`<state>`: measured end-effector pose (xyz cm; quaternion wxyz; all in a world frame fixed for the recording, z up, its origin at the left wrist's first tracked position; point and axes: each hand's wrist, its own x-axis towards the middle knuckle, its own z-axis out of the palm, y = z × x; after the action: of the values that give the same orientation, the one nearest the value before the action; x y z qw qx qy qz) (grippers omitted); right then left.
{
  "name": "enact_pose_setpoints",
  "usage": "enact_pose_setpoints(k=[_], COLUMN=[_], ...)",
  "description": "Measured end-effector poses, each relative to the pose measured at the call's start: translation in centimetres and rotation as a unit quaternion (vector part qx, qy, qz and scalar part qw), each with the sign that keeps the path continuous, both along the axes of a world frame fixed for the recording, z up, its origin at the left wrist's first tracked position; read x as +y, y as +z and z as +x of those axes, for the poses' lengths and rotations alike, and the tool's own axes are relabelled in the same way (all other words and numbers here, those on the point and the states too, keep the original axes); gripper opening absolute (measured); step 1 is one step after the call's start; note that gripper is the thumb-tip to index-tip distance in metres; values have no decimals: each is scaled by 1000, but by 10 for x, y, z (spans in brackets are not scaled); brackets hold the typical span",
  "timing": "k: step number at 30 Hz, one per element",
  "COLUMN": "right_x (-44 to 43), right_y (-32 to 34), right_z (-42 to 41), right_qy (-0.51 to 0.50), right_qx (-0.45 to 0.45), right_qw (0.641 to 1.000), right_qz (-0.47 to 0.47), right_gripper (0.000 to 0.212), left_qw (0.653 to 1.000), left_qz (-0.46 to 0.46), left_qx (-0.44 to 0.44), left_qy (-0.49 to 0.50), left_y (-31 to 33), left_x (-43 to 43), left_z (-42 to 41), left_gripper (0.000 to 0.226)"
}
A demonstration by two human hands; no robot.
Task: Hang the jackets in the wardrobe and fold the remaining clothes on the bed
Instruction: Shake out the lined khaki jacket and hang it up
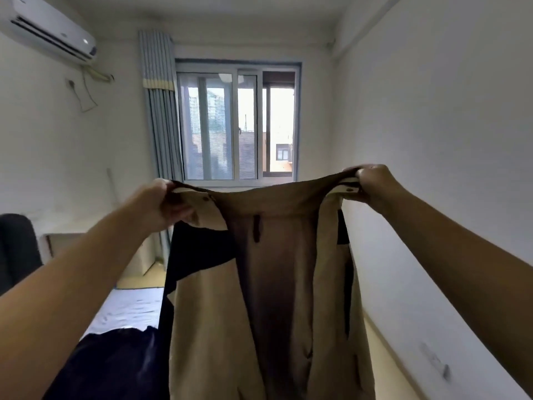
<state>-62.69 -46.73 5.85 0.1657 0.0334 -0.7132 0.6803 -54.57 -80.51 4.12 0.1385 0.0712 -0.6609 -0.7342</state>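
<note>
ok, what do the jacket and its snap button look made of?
The jacket looks like thin matte woven cloth, tan with black panels: it hangs in soft folds, no sheen. The snap button is probably metal: a small dark round stud, too small to be sure.

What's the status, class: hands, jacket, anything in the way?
Left hand and right hand each grip a collar end. Tan jacket held up, open, hanging free. Dark clothes heaped on bed, lower left.
</note>
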Motion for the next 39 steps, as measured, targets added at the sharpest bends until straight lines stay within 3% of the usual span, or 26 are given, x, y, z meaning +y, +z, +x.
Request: enact_pose_setpoints(k=[3,9,12,19,22,23,26,30,32,34,39], right_x=[1,1,-7,-52,-80,-86,-94,-87,-82,-79,-77], right_y=[23,45,18,-66,-78,-86,-158,-339,-424,-488,-621], right_z=[17,31,3,-130,-191,-207,-227,-185,-151,-122,-77], right_qy=[22,59,64,39,77,112,205,265,297,315,333], right_qx=[70,137,67,-87,-95,-99,-150,-274,-342,-379,-433], right_qw=[997,989,996,992,985,979,935,842,775,737,697], right_qz=[2,4,-5,77,119,140,246,382,441,462,465], right_gripper=[37,28,27,26,24,36,67,66,64,60,45], left_qw=[993,973,983,987,991,992,959,894,857,834,809], left_qz=[102,150,130,92,-15,-70,-231,-334,-348,-343,-295], left_qx=[65,178,125,-56,-69,-74,-163,-296,-368,-411,-481], left_qy=[9,8,20,118,112,75,27,-29,-97,-135,-167], left_y=[15,39,14,-71,-90,-101,-166,-330,-412,-476,-614], left_x=[17,17,20,20,13,10,2,6,17,29,58], left_z=[8,10,-18,-163,-222,-239,-258,-219,-185,-152,-90], left_gripper=[30,27,30,31,37,46,59,35,30,27,20])
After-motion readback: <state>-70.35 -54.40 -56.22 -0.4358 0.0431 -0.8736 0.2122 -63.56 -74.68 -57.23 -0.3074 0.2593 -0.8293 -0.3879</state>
